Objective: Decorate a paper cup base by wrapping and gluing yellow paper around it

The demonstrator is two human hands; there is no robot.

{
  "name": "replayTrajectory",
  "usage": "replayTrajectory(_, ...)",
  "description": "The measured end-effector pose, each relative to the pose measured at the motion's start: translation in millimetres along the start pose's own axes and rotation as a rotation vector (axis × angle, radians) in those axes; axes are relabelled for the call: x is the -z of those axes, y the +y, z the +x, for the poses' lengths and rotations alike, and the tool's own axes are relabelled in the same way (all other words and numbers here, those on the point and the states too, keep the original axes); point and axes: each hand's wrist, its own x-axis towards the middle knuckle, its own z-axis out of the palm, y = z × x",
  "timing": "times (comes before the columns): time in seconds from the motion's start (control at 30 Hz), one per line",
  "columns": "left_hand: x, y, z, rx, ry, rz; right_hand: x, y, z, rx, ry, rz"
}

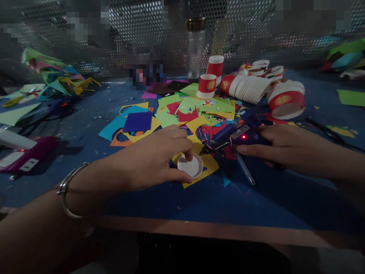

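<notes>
My left hand [159, 160] pinches the rim of a small white round paper piece [194, 167], which looks like the cut-off bottom of a paper cup. Beneath it lies a sheet of yellow paper [209, 171]. In my right hand [273, 146] is a dark blue hot glue gun [239, 131] with a lit red light, its nozzle pointing left, close to the white piece's rim. Whether the tip touches the rim I cannot tell. A thin clear rod [245, 167] slants down below the gun. The fingers beneath the gun's handle are partly hidden.
Coloured paper scraps [188, 108] are heaped in the middle. Red and white paper cups [207, 85] and a stack of cups [251, 87] stand or lie behind. A clear bottle [196, 49] is at the back. A purple device [25, 156] with sockets lies left.
</notes>
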Motion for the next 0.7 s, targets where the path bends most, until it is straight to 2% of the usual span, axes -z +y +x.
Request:
replayTrajectory(0.37, 2.3, -0.8, 0.9, -0.012, 0.011, -0.03, 6.8, -4.1, 7.8, -0.126, -0.128, -0.053)
replayTrajectory(0.5, 1.9, -0.8, 0.8, -0.024, 0.039, -0.049, 7.8, -3.3, 10.4, -0.124, -0.127, -0.061)
replayTrajectory(0.7, 3.4, 2.3, 2.8, 0.021, 0.005, -0.078, 9.2, -4.9, 14.9, -0.086, -0.134, -0.041)
